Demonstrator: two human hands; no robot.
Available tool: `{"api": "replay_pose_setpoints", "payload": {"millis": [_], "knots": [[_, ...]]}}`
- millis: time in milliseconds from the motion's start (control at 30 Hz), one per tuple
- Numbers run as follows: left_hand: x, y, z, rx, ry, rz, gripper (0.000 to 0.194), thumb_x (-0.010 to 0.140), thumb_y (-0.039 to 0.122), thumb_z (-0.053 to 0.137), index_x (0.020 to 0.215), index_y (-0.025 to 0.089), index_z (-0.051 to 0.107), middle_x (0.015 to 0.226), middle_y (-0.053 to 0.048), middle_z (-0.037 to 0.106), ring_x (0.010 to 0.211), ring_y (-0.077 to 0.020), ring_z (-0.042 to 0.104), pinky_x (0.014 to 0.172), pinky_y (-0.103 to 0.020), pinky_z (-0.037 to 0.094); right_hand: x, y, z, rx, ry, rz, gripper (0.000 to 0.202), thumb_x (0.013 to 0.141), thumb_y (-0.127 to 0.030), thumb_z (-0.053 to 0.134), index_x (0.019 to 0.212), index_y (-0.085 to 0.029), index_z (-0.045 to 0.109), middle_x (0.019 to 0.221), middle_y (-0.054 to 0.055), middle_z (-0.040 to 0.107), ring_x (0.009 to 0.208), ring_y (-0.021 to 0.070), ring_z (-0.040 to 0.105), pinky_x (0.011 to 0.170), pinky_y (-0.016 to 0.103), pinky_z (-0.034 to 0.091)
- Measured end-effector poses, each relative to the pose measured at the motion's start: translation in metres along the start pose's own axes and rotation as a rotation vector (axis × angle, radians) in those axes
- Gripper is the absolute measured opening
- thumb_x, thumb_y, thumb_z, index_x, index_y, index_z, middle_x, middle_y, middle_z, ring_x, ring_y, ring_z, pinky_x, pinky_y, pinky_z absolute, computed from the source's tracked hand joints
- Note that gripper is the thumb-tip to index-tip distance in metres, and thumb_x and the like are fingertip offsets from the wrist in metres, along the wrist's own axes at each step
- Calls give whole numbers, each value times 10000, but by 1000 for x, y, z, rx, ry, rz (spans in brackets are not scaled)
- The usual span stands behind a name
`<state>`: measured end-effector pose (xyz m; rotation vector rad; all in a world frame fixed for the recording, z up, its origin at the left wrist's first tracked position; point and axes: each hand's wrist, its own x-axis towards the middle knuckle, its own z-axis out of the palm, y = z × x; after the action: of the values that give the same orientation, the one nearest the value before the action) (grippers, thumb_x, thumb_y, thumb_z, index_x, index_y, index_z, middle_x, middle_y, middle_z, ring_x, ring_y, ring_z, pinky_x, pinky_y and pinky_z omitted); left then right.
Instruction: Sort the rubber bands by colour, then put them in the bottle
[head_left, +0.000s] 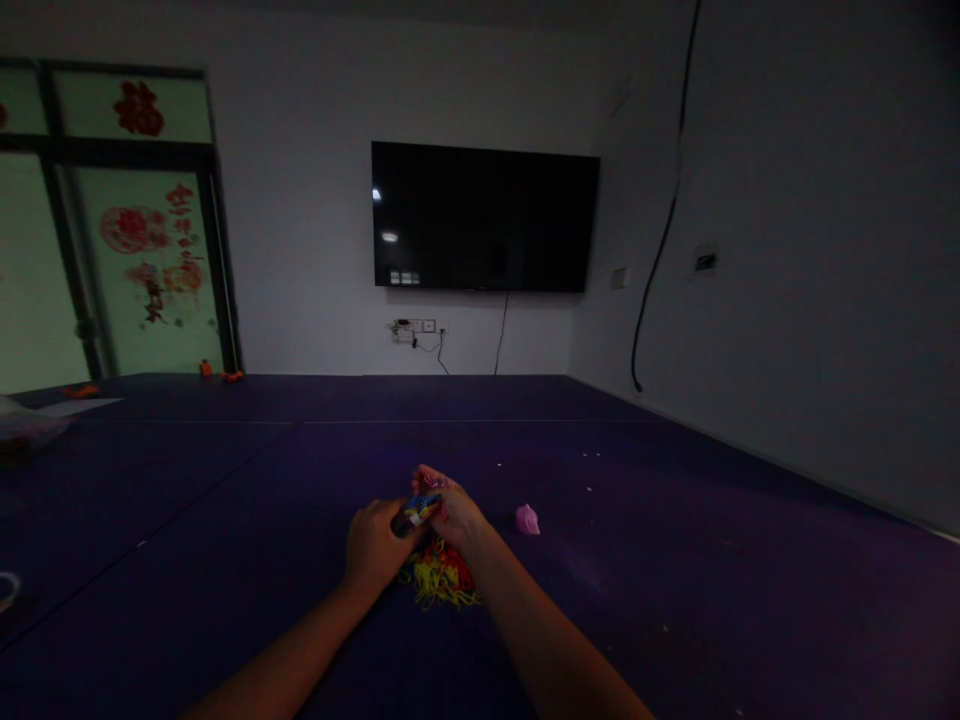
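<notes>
Strands (439,580), yellow and red, partly behind the right hand (456,512)

Your view is dim. At left the glass door (142,340) glows pale green, while the right wall (795,350) darkens toward the upper corner. You catch bright reflections in the television (486,216) and faint sheen on the purple surface (637,570). Your left hand (377,547) and right hand (457,513) look underlit.

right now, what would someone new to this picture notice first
Probably the big dark television on the pale wall. Next, the bright yellow and red strands heaped by the left hand and right hand. A small pink object sits apart, right of the hands, on the purple surface.
</notes>
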<state>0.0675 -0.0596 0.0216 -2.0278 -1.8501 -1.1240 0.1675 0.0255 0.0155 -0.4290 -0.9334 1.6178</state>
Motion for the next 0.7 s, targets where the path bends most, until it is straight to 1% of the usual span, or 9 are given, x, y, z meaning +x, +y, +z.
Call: {"api": "replay_pose_setpoints", "payload": {"millis": [100,233,467,600,700], "knots": [[1,-2,2,-50,-6,-11,258,743,435,581,825,209,675,790,-47,693,729,-194,607,621,-257,380,-2,-3,2,181,27,76,298,570,33,528,748,-184,628,687,1,662,626,121,619,599,234,487],[1,-3,3,-95,-24,-41,274,717,426,619,872,207,672,848,-50,696,772,-198,610,650,-258,394,-7,-12,7,294,111,82,305,573,31,497,752,-190,604,683,-8,675,597,120,619,600,243,494],[1,-1,0,-72,-67,-97,240,722,393,620,868,208,669,837,-46,692,753,-186,604,622,-246,373,-13,-21,13,311,131,94,235,556,-16,489,690,-175,598,627,2,672,566,127,612,599,252,491],[1,1,-2,-58,-73,-98,232,721,377,627,877,209,667,840,-37,691,752,-177,602,629,-239,366,-13,-22,13,304,131,88,172,588,-66,525,691,-173,611,627,14,674,580,142,617,614,272,496],[1,2,-3,-30,-74,-97,218,723,365,630,866,204,664,813,-33,686,737,-172,597,629,-237,359,-12,-21,12,295,103,70,85,639,-123,563,690,-167,615,630,23,674,588,149,620,619,278,497]]}}
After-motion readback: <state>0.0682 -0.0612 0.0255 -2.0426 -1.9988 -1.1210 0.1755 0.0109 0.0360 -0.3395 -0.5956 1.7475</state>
